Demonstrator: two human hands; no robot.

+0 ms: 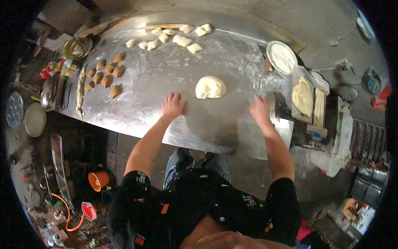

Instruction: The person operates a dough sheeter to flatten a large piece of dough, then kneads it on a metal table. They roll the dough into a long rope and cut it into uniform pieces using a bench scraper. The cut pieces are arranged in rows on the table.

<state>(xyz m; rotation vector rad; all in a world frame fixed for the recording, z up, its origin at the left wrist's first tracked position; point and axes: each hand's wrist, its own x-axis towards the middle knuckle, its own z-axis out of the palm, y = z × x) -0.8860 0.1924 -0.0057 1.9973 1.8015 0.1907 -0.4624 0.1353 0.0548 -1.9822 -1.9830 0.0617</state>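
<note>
A smooth, pale round of dough (210, 87) lies on the floured metal worktop (153, 93), between my two hands and touched by neither. My left hand (173, 106) rests on the worktop to the dough's left, fingers curled in, with nothing visible in them. To the right of the dough, my right hand (260, 108) is at the worktop beside a pale metal plate (283, 130). Its fingers are blurred, and I cannot make out whether they hold anything. Several brown lumps (107, 81) sit at the left, and several pale dough pieces (182, 40) lie along the far side.
A wooden stick (166, 27) lies at the back edge. A long dough strip (81, 91) is at the left end. On the right stand a bowl of white flour (282, 57) and a tray of yellowish dough (302, 96). An orange bucket (98, 181) is on the floor.
</note>
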